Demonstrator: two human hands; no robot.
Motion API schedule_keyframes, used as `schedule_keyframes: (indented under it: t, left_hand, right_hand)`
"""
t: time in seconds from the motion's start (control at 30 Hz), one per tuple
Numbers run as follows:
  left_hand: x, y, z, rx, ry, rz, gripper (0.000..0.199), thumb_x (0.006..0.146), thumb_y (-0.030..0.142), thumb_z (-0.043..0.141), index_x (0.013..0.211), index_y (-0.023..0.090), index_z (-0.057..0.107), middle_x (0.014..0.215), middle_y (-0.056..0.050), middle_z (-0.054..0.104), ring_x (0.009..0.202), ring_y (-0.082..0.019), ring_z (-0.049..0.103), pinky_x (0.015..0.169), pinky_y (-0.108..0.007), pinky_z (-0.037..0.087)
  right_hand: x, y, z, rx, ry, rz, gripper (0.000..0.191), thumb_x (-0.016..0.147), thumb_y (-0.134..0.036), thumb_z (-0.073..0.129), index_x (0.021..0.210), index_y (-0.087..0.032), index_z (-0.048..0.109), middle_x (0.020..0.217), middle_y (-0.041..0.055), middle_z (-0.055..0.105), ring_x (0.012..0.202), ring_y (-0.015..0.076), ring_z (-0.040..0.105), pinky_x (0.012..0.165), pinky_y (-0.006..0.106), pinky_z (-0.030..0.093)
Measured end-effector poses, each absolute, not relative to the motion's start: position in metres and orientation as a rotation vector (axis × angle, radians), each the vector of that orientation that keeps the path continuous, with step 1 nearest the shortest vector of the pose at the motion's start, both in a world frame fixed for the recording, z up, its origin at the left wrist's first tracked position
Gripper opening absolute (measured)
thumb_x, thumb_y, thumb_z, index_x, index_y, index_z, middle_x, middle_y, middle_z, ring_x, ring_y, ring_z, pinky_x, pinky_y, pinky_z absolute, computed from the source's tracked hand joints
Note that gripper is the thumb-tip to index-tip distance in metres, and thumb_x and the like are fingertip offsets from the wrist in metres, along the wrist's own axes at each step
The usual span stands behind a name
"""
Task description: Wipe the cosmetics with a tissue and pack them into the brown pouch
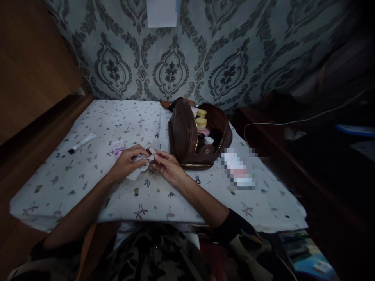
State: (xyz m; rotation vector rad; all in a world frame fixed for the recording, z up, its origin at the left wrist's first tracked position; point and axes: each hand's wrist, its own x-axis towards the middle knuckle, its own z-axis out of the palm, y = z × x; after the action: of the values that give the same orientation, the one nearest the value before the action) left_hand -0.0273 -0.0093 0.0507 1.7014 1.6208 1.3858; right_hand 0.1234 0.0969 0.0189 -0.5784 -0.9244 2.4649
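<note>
My left hand (130,162) is closed around a crumpled white tissue or wipe (135,173). Against the tissue, my right hand (169,167) pinches a small brown-and-pale item (151,151); its kind is too small to make out. Both hands meet just above the cloth-covered table (117,207), to the left of a brown leather bag (184,136). The bag stands unzipped, showing yellow-lidded containers (201,123) and a white cap (208,140) inside. Partly behind my left hand lies a small pink-and-white packet (118,146).
A white tube with a black cap (82,143) lies at the table's left. Right of the bag is a blurred-out pale object (238,169). Wooden furniture (38,78) borders the left side, patterned wallpaper (170,66) the back. A white cable (293,121) runs across the right.
</note>
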Motion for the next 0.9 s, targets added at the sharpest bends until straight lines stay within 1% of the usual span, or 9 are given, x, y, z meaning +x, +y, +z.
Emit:
schedule_keyframes:
  t: [0.1, 0.23, 0.33, 0.43, 0.53, 0.63, 0.73, 0.9]
  left_hand:
    - [-0.03, -0.008, 0.051, 1.66, 1.751, 1.489, 0.012, 0.081, 0.031, 0.071, 0.087, 0.02, 0.072, 0.088, -0.004, 0.069, 0.085, -0.018, 0.064, 0.082, -0.03, 0.048]
    - [-0.031, -0.007, 0.05, 1.621, 1.907, 1.553, 0.012, 0.08, 0.03, 0.071, 0.084, 0.02, 0.072, 0.085, -0.003, 0.069, 0.083, -0.018, 0.062, 0.077, -0.029, 0.047]
    - [-0.029, -0.006, 0.049, 1.644, 1.954, 1.549, 0.011, 0.08, 0.03, 0.07, 0.085, 0.02, 0.071, 0.085, -0.003, 0.069, 0.084, -0.018, 0.062, 0.077, -0.03, 0.047]
    - [-0.027, -0.006, 0.048, 1.722, 1.953, 1.518, 0.01, 0.082, 0.028, 0.067, 0.087, 0.019, 0.071, 0.085, -0.003, 0.068, 0.085, -0.018, 0.062, 0.079, -0.03, 0.048]
    - [-0.024, -0.006, 0.046, 1.809, 1.917, 1.481, 0.01, 0.085, 0.025, 0.066, 0.089, 0.019, 0.071, 0.087, -0.004, 0.067, 0.085, -0.017, 0.063, 0.079, -0.029, 0.048]
    - [-0.022, -0.007, 0.044, 1.912, 1.85, 1.459, 0.01, 0.087, 0.024, 0.066, 0.092, 0.018, 0.071, 0.087, -0.004, 0.066, 0.085, -0.017, 0.064, 0.078, -0.029, 0.049]
    - [-0.018, -0.007, 0.044, 2.027, 1.763, 1.424, 0.009, 0.088, 0.023, 0.065, 0.094, 0.019, 0.071, 0.088, -0.004, 0.066, 0.084, -0.016, 0.064, 0.078, -0.028, 0.05]
    - [-0.013, -0.008, 0.046, 2.112, 1.651, 1.327, 0.011, 0.089, 0.019, 0.064, 0.098, 0.019, 0.07, 0.094, -0.005, 0.067, 0.087, -0.015, 0.066, 0.079, -0.026, 0.051]
  right_hand:
    - [0.123, 0.096, 0.019, -0.545, -0.905, 2.488, 0.027, 0.065, -0.021, 0.089, 0.085, -0.014, 0.072, 0.079, 0.0017, 0.073, 0.074, 0.0108, 0.069, 0.067, 0.017, 0.057]
    - [0.123, 0.094, 0.018, -0.49, -0.899, 2.513, 0.023, 0.074, -0.027, 0.084, 0.09, -0.015, 0.072, 0.086, 0.005, 0.075, 0.081, 0.0156, 0.073, 0.074, 0.024, 0.06]
    - [0.123, 0.094, 0.015, -0.478, -0.911, 2.527, 0.022, 0.077, -0.027, 0.082, 0.092, -0.015, 0.071, 0.085, 0.0044, 0.075, 0.08, 0.0162, 0.073, 0.075, 0.027, 0.061]
    - [0.123, 0.095, 0.013, -0.483, -0.933, 2.505, 0.027, 0.074, -0.027, 0.084, 0.094, -0.016, 0.071, 0.086, 0.003, 0.074, 0.076, 0.0146, 0.071, 0.076, 0.029, 0.06]
    - [0.123, 0.096, 0.011, -0.48, -0.971, 2.489, 0.033, 0.069, -0.03, 0.087, 0.095, -0.016, 0.072, 0.082, 0.0018, 0.073, 0.072, 0.0129, 0.068, 0.075, 0.029, 0.059]
    - [0.122, 0.098, 0.01, -0.507, -0.98, 2.431, 0.033, 0.065, -0.031, 0.089, 0.092, -0.017, 0.074, 0.076, -0.001, 0.071, 0.066, 0.0096, 0.063, 0.068, 0.023, 0.055]
    - [0.12, 0.099, 0.009, -0.547, -0.927, 2.356, 0.033, 0.06, -0.029, 0.091, 0.087, -0.019, 0.075, 0.075, -0.0028, 0.07, 0.064, 0.0073, 0.058, 0.063, 0.019, 0.049]
    - [0.12, 0.1, 0.01, -0.571, -0.908, 2.332, 0.035, 0.06, -0.031, 0.091, 0.089, -0.02, 0.073, 0.077, -0.0014, 0.072, 0.069, 0.0102, 0.062, 0.062, 0.02, 0.047]
